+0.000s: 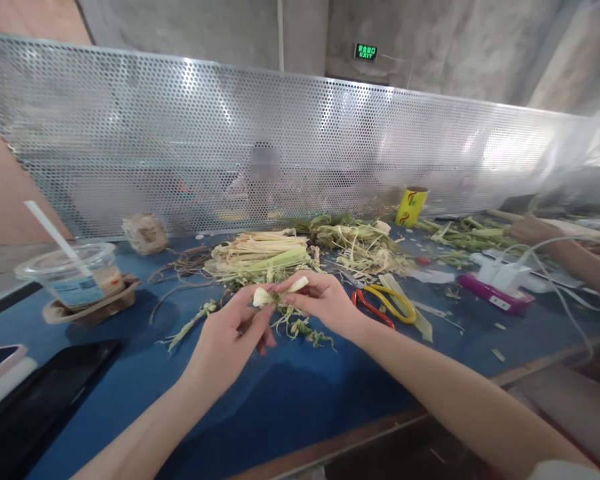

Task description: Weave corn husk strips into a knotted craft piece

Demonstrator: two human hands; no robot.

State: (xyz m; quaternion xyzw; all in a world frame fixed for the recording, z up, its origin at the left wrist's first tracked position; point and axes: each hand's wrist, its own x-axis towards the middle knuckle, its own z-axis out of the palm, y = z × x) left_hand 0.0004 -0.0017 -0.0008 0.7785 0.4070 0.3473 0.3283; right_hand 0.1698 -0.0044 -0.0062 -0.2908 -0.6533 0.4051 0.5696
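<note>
In the middle of the head view, my left hand (234,327) and my right hand (325,303) meet just above the blue table. Both are closed, fingertips pinching a small pale piece of corn husk (263,297) whose ends stick out between them. Green dried plant sprigs (305,329) lie under and around my fingers. Behind is a bundle of corn husks (260,250), with a looser heap of husks (353,237) beside it. Scissors (385,305) with red and yellow handles rest right of my right hand. Some fingertips are hidden.
At the left are a lidded plastic cup (75,280) in a cardboard holder, brown twine (180,267) and a black flat device (50,393). Rightward are a yellow roll (411,207), a purple power strip (497,295) with cables, and another person's hand (530,230). A perforated metal partition (300,133) stands behind.
</note>
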